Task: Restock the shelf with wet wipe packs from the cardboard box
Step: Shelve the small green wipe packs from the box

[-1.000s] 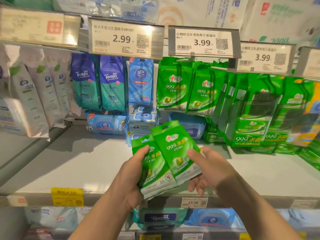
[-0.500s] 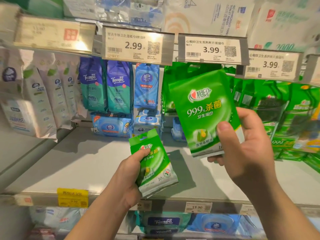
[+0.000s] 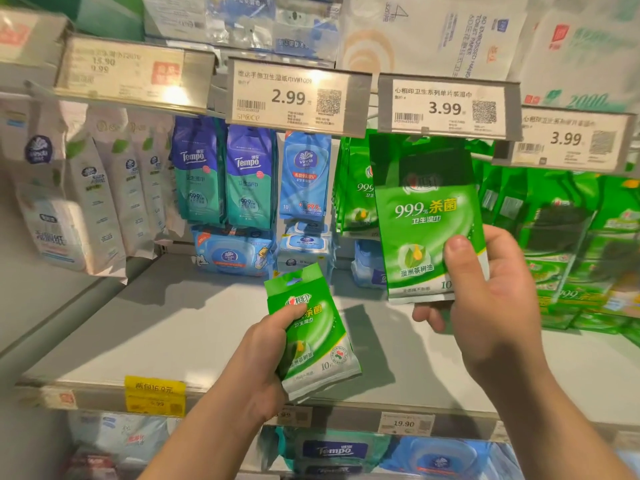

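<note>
The right hand (image 3: 491, 306) pinches one green wipe pack (image 3: 427, 220) by its bottom edge, raised at center right toward the hanging row (image 3: 353, 188) — likely for hooking. The left hand (image 3: 256, 372) grips a spare pack (image 3: 313, 334) at lower center — kept ready.

Bare shelf (image 3: 194, 327) below hanging packs (image 3: 356, 188)
</note>
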A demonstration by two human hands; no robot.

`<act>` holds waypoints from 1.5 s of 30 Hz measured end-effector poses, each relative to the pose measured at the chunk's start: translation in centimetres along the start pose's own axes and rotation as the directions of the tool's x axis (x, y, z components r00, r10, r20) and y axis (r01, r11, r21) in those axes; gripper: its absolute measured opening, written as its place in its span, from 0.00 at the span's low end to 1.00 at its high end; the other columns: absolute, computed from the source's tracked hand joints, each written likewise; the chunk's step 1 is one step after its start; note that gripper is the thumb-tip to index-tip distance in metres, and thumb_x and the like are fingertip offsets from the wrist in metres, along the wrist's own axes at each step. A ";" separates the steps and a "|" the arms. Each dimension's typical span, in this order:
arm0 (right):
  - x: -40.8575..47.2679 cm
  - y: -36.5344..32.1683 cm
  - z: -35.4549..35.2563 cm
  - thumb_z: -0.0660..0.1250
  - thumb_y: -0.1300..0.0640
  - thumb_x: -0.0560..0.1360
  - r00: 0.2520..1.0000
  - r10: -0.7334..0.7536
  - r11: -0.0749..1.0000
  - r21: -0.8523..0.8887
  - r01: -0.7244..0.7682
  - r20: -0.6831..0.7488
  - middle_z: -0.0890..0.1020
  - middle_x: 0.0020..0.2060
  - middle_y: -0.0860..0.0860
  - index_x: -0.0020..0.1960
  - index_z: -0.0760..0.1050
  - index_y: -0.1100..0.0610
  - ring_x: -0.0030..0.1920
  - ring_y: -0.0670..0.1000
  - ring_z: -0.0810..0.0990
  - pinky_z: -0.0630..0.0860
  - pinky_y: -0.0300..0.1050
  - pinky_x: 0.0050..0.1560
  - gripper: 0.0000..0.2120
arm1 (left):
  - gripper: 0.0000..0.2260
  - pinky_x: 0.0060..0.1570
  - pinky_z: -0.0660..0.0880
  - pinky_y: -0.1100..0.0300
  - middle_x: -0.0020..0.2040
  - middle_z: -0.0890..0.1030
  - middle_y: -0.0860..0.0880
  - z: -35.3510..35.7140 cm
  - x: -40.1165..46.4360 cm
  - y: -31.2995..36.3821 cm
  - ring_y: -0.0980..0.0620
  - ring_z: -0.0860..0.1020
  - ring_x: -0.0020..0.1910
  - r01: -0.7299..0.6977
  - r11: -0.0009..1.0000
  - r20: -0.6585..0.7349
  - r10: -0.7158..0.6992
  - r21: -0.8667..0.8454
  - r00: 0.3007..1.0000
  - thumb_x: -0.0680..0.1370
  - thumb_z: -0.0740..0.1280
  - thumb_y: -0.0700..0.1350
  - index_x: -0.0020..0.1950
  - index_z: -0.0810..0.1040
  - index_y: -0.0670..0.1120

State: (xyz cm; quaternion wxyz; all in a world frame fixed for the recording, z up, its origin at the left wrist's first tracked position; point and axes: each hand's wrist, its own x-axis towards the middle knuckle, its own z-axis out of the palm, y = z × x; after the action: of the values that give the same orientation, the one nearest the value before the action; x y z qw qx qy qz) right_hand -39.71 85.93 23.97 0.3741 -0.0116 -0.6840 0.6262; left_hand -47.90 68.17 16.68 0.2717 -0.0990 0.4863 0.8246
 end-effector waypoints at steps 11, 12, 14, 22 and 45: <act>0.2 4.5 0.5 0.62 0.56 0.84 0.979 0.155 0.987 0.009 -0.157 0.132 0.81 0.30 0.58 0.44 0.70 0.59 0.24 0.58 0.77 0.68 0.45 0.21 0.11 | 0.10 0.46 0.82 0.44 0.47 0.86 0.39 -0.7 1.0 0.3 0.40 0.85 0.37 -0.007 1.000 -0.005 0.007 -0.020 1.000 0.77 0.65 0.42 0.55 0.82 0.44; 0.2 4.6 0.6 0.59 0.58 0.86 0.978 0.162 0.987 0.004 -0.164 0.131 0.81 0.30 0.58 0.44 0.70 0.59 0.24 0.57 0.77 0.68 0.45 0.22 0.12 | 0.10 0.44 0.82 0.45 0.46 0.86 0.39 -0.8 1.0 0.3 0.40 0.85 0.37 -0.006 1.000 -0.005 0.006 -0.023 1.000 0.77 0.65 0.42 0.55 0.82 0.44; 0.3 4.7 0.9 0.56 0.59 0.86 0.979 0.160 0.987 0.005 -0.162 0.123 0.81 0.30 0.58 0.44 0.69 0.59 0.24 0.57 0.77 0.68 0.45 0.22 0.12 | 0.10 0.41 0.82 0.47 0.45 0.86 0.39 -0.8 1.0 0.4 0.40 0.86 0.36 -0.007 1.000 0.000 0.007 -0.026 1.000 0.77 0.65 0.42 0.55 0.82 0.44; 1.5 5.3 2.4 0.57 0.55 0.86 0.986 0.134 0.990 0.023 -0.137 0.099 0.80 0.30 0.56 0.44 0.69 0.58 0.24 0.55 0.77 0.70 0.44 0.23 0.13 | 0.09 0.41 0.82 0.48 0.44 0.86 0.40 -1.3 1.0 0.5 0.41 0.85 0.35 -0.022 1.000 -0.015 0.022 -0.011 1.000 0.77 0.65 0.41 0.54 0.82 0.44; 4.7 8.0 2.1 0.59 0.51 0.86 0.931 0.365 0.931 0.015 -0.365 0.018 0.81 0.34 0.57 0.53 0.74 0.60 0.27 0.55 0.79 0.73 0.46 0.27 0.13 | 0.15 0.48 0.82 0.44 0.55 0.85 0.34 -2.4 0.2 0.2 0.37 0.84 0.46 -0.085 0.996 0.026 0.084 0.023 0.996 0.79 0.69 0.39 0.65 0.79 0.41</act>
State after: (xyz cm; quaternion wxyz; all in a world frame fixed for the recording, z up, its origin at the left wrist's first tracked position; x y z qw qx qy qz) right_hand -47.87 88.13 19.55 0.2464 -0.1304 -0.6669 0.6910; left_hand -48.45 66.12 15.56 0.2439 -0.0648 0.4964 0.8306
